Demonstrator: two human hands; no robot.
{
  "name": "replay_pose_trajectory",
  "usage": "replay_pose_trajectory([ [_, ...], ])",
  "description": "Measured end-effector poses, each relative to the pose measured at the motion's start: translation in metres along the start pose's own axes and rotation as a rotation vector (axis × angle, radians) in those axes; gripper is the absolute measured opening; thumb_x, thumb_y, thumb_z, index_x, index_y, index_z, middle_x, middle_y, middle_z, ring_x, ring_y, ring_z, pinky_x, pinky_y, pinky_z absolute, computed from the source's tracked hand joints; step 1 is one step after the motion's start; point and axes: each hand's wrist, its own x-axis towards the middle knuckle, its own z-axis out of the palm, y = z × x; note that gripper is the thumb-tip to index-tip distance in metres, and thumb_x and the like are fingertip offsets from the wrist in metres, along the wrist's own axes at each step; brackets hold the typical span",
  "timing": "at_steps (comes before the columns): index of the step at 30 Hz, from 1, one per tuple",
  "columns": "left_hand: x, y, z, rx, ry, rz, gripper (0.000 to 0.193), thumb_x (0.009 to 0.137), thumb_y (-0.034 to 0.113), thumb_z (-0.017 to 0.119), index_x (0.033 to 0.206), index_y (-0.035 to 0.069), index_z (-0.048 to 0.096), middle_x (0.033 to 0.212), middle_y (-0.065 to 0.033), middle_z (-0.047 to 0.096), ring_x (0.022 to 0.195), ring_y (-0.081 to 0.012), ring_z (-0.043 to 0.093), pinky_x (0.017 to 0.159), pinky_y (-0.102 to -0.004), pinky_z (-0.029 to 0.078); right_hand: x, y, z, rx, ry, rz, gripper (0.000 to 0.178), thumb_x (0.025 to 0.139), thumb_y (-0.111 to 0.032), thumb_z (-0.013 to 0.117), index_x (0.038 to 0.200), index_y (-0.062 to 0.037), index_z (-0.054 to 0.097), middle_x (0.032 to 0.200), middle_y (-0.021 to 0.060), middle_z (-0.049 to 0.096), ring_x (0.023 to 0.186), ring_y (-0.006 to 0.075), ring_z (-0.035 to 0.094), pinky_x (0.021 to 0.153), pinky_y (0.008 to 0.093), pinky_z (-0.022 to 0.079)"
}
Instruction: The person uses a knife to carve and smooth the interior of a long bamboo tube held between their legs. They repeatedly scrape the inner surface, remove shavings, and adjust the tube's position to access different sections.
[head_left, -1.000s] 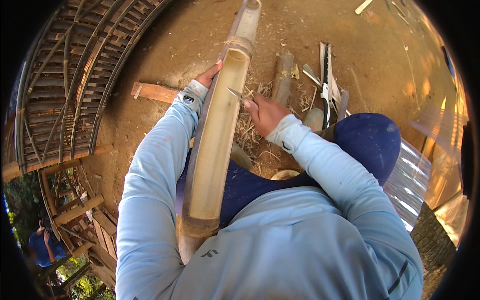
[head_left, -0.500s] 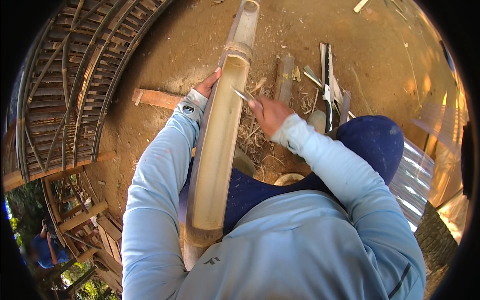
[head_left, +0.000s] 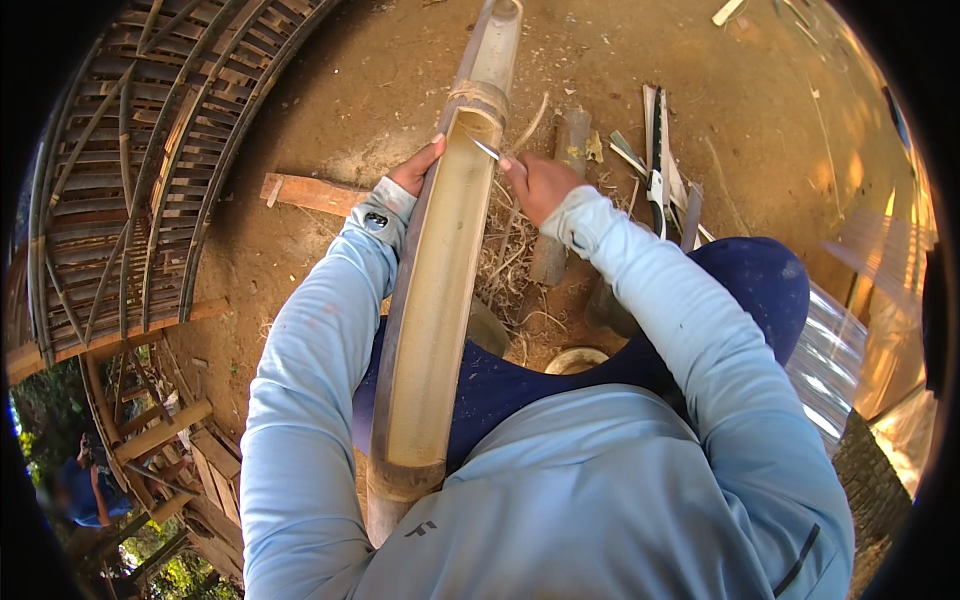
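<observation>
A long bamboo pole (head_left: 432, 300) lies lengthwise across my lap, its upper side cut away into a pale trough with a node ring near the far end. My left hand (head_left: 415, 168) grips its left wall just short of that ring, the thumb on the rim. My right hand (head_left: 541, 184) is closed round the handle of a small knife (head_left: 484, 149); the handle is hidden in my fingers. The blade reaches over the right rim into the hollow, close below the node. A thin curled shaving (head_left: 533, 122) sticks out beside the right rim.
On the brown ground to the right lie a bamboo piece (head_left: 573, 140), a saw (head_left: 655, 170) and several split strips. Fibre shavings (head_left: 505, 250) are heaped between my legs. A wooden board (head_left: 310, 193) lies left, below a slatted bamboo structure (head_left: 150, 180). Another person (head_left: 90, 490) is at the far left.
My right hand with the knife has moved slightly away from me, toward the node. A shaving now curls up beside the right rim. My left hand keeps its hold.
</observation>
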Motion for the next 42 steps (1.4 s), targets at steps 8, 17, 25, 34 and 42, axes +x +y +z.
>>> replay_pose_trajectory([
  [8,-0.001,-0.001,0.006,0.014,0.101,-0.004,0.052,0.1,0.048,0.052,0.128,0.005,0.061,0.11,-0.0097,0.071,0.092,-0.0191,0.07,0.082,-0.0339,0.059,-0.016,0.003,0.001,0.103,-0.043,0.003,0.058,0.105,-0.05,0.033,0.097,0.002,0.058,0.083,0.0297,0.063,0.081,0.0494,0.061,0.074,0.0535,0.047],
  [17,0.001,-0.002,0.009,0.026,0.122,0.012,0.058,0.095,0.055,0.059,0.126,0.005,0.063,0.106,-0.0097,0.073,0.087,-0.0203,0.072,0.081,-0.0351,0.059,-0.001,0.015,0.002,0.021,-0.1,0.06,0.061,0.105,-0.05,0.029,0.099,0.0024,0.061,0.088,0.0288,0.064,0.085,0.0494,0.062,0.079,0.0544,0.047],
  [25,0.0,-0.003,0.002,0.01,0.098,0.001,0.055,0.098,0.05,0.056,0.129,0.005,0.06,0.11,-0.0099,0.071,0.092,-0.0197,0.071,0.082,-0.0351,0.059,-0.001,0.022,0.003,0.057,-0.098,-0.051,0.059,0.105,-0.05,0.033,0.098,0.0017,0.061,0.09,0.0299,0.064,0.088,0.0496,0.06,0.08,0.0527,0.047],
  [34,0.006,-0.002,-0.007,0.117,0.169,0.082,0.055,0.099,0.048,0.055,0.132,0.004,0.058,0.114,-0.0117,0.07,0.098,-0.0194,0.069,0.086,-0.0335,0.057,0.033,0.028,-0.004,-0.018,-0.069,-0.044,0.063,0.104,-0.052,0.032,0.105,0.0025,0.063,0.094,0.03,0.065,0.092,0.048,0.062,0.088,0.0535,0.047],
  [42,-0.078,0.007,0.08,0.921,0.517,0.081,0.088,0.095,0.04,0.065,0.153,-0.006,0.019,0.13,-0.0251,0.06,0.117,-0.0284,0.06,0.097,-0.0347,0.049,-0.047,0.055,0.058,0.635,0.093,0.336,0.075,0.101,-0.063,0.029,0.096,0.0004,0.069,0.093,0.0243,0.066,0.086,0.0381,0.063,0.085,0.0459,0.047],
])
